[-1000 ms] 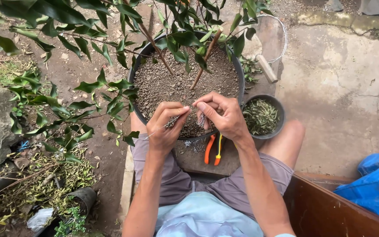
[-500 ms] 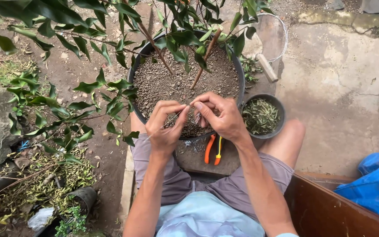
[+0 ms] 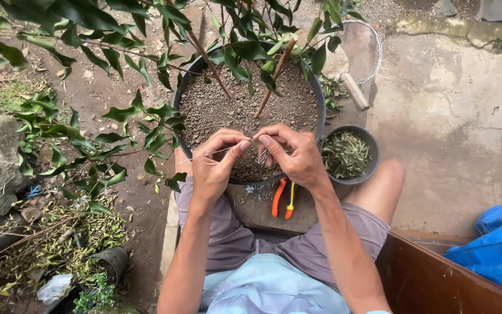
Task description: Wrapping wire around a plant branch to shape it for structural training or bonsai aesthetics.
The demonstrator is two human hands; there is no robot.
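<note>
I see the large black plant pot (image 3: 188, 87) of gritty soil far centre, two thin brown stems (image 3: 211, 65) rising from it under dark leaves. Right of it sits a small dark bowl (image 3: 373, 152) of dried leaf clippings. Near the pot's front rim lie orange-handled pliers (image 3: 278, 197). My left hand (image 3: 216, 166) and right hand (image 3: 295, 156) meet over that rim. Both are pinched narrow on a thin wire (image 3: 207, 154): the strand runs out leftward from the left fingertips, and a small coiled end shows at the right thumb, between the two grips.
</note>
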